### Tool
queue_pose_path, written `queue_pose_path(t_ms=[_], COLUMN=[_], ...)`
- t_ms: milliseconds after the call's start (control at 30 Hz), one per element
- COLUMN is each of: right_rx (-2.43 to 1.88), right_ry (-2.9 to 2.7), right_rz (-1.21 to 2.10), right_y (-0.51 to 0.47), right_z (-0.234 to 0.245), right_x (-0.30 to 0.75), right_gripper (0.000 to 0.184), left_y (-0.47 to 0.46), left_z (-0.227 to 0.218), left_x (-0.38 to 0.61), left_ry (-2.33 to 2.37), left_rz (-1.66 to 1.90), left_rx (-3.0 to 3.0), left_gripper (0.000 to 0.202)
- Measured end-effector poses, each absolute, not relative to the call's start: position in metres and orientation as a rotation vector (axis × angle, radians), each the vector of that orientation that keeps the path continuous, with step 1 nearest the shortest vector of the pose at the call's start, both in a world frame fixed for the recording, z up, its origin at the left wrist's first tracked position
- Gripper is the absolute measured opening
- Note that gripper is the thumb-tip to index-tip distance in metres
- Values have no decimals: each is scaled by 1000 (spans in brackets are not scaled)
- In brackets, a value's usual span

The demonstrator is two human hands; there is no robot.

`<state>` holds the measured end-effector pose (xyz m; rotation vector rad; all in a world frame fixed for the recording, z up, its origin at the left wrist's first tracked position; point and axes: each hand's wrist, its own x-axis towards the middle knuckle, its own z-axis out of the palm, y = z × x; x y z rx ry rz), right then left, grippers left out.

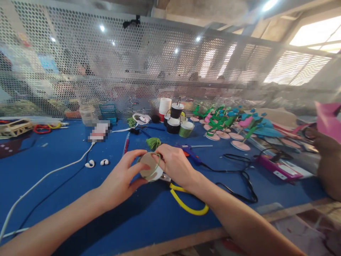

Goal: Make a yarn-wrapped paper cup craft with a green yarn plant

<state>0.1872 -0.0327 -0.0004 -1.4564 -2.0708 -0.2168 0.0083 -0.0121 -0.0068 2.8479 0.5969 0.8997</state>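
My left hand [125, 174] is closed around a small pale paper cup [149, 164], whose round end faces me. One of its fingers lies across that round face. My right hand [173, 161] pinches a thin green yarn [159, 160] against the cup's right edge; its fingertips are partly hidden. Just behind the cup lies a bundle of green yarn [153, 143]. Under my right wrist are scissors with yellow handles [190, 210]. A blue hot glue gun [193, 155] rests beyond my right hand.
Small buckets made of cups [173, 126] and a white cup stack [165, 105] stand at the back. Paper flowers on round pink bases [240, 145] fill the right rear. A white cable [53, 172], earbuds [90, 164] and a purple power strip [278, 168] lie around. Another person's hand [329, 149] is far right.
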Motion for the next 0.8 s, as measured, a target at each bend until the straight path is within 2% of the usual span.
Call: queue_pose_path(t_ms=[133, 800], right_rx=[-1484, -1475], right_ry=[-2080, -2106], right_rz=[-312, -102], right_y=[-34, -34], right_z=[-1, 1], right_x=[186, 187], right_gripper=[14, 13], left_y=[-12, -12], left_z=[-10, -14], left_x=[8, 9], left_ry=[550, 603], left_rz=[943, 928], left_rx=[2865, 2744], left_gripper=[5, 9])
